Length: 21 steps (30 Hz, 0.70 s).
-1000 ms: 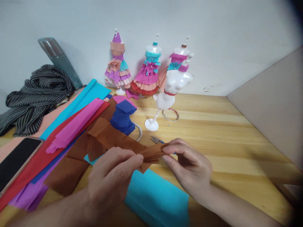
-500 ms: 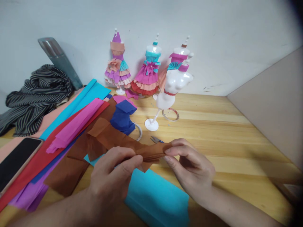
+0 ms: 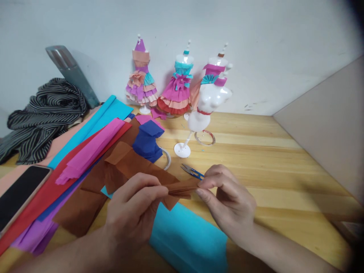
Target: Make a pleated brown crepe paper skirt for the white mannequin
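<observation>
Between both hands a strip of brown paper is gathered into narrow folds. My left hand pinches it at the left between thumb and forefinger, while my right hand grips its right end the same way. The strip's long loose part runs up and left over other brown sheets. Below the hands lies a turquoise sheet. Small blue-handled snips rest just beyond the folds. A bare white mannequin with a red band at its waist stands farther back.
Three small dressed mannequins stand along the wall. Left are stacked coloured sheets, a phone, a striped cloth and a leaning bottle. Dark blue paper, a white tape roll and a wire coil lie mid-table.
The gathered brown strip has been drawn flatter and narrower between my fingers. Both hands have shifted slightly, and more of the snips' blue handles shows.
</observation>
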Each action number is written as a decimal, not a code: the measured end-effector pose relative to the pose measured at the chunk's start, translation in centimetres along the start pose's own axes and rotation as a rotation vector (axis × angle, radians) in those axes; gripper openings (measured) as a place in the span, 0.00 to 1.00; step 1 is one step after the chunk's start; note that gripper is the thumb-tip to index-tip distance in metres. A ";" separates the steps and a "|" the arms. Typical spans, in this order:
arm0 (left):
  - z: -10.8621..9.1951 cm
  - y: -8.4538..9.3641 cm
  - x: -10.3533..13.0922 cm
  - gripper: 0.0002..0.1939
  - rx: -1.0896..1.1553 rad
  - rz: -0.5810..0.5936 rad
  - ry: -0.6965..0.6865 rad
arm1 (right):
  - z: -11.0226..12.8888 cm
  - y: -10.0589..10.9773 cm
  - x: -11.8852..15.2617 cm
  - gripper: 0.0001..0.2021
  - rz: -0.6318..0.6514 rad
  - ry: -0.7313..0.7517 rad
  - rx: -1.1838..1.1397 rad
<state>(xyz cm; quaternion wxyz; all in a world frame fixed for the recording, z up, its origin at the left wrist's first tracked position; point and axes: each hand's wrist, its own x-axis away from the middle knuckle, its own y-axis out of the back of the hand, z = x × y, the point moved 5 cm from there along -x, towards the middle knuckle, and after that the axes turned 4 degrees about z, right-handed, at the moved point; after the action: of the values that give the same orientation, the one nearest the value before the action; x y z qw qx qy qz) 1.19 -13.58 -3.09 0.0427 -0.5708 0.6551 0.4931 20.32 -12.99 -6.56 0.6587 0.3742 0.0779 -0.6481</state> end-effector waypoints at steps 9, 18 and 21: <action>0.7 -0.7 -0.2 0.06 0.030 0.039 0.176 | -0.6 -0.4 0.0 0.08 0.032 -0.204 0.065; 0.3 -0.5 0.0 0.06 -0.031 -0.057 0.152 | -1.0 -0.8 0.0 0.09 0.046 -0.356 -0.076; 0.2 -0.4 0.0 0.06 -0.038 -0.057 0.149 | -1.0 -1.0 -0.1 0.09 0.040 -0.379 -0.193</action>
<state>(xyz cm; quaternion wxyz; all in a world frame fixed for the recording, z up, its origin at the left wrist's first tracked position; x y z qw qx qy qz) 1.36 -13.38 -3.43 -0.0030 -0.6250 0.6305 0.4602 19.80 -12.22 -7.62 0.7070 0.1822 0.0067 -0.6834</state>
